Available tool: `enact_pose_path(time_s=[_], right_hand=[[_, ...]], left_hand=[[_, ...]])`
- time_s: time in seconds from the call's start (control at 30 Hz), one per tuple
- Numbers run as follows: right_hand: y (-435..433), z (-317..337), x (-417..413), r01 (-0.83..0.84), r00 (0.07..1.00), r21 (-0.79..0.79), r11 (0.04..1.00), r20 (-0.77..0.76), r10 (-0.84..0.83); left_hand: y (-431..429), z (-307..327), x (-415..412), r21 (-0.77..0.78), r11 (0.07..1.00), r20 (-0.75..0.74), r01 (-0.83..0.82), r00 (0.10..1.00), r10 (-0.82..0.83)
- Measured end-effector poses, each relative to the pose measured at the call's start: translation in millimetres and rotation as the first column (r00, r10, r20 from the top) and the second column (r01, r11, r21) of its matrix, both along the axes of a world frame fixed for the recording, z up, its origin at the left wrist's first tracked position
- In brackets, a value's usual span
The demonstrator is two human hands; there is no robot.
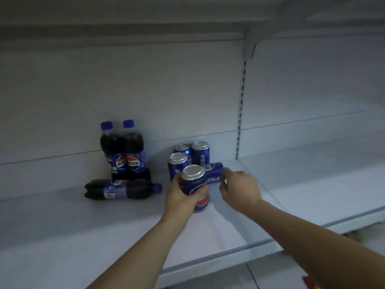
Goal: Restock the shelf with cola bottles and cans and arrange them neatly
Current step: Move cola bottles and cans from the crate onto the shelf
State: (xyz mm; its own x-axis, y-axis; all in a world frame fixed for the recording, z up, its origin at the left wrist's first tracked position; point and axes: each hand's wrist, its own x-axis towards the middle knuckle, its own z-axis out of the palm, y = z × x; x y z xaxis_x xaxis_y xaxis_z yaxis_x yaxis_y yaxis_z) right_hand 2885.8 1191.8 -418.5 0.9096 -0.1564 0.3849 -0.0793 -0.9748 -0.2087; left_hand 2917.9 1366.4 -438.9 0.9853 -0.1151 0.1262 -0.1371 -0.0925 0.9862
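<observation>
A blue cylindrical aluminium cola can point(194, 187) is held upright near the middle of the white painted-metal shelf point(229, 252), its base apparently on the deck. It is clasped round the barrel by the left hand point(181, 198), with the fingers wrapped across the front.

The right hand point(239, 188) is set against the end of a toppled blue can point(212, 174) lying just behind. Whether its curled fingers have closed on that can cannot be told in this dim view.

A sealed can is judged fairly heavy and rigid, though its thin wall can be dented and its glossy lacquer is likely slippery. A grasp round the mid-barrel is best. The toppled one is expected to roll, so it should be taken across its body.

Three upright silver-lidded cans point(179, 163) are clustered close behind. To the left, two upright clear plastic cola bottles with blue caps point(133, 151) stand against the back panel, and a fallen bottle point(123, 188) lies before them. Their waisted shape offers a firmer hold, and the plastic probably yields slightly.
</observation>
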Motion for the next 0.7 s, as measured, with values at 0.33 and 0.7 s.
enact_pose_path(time_s=[0.33, 0.7], right_hand=[[-58, -20, -28, 0.029, 0.999, -0.030, 0.999, -0.037, -0.030], [130, 29, -24, -0.534, 0.842, -0.174, 0.827, -0.022, 0.539]], left_hand=[[-59, -6, 15, 0.082, 0.997, 0.143, 0.007, 0.990, -0.018], [151, 40, -81, -0.133, 0.969, 0.130, -0.208, 0.966, 0.226]])
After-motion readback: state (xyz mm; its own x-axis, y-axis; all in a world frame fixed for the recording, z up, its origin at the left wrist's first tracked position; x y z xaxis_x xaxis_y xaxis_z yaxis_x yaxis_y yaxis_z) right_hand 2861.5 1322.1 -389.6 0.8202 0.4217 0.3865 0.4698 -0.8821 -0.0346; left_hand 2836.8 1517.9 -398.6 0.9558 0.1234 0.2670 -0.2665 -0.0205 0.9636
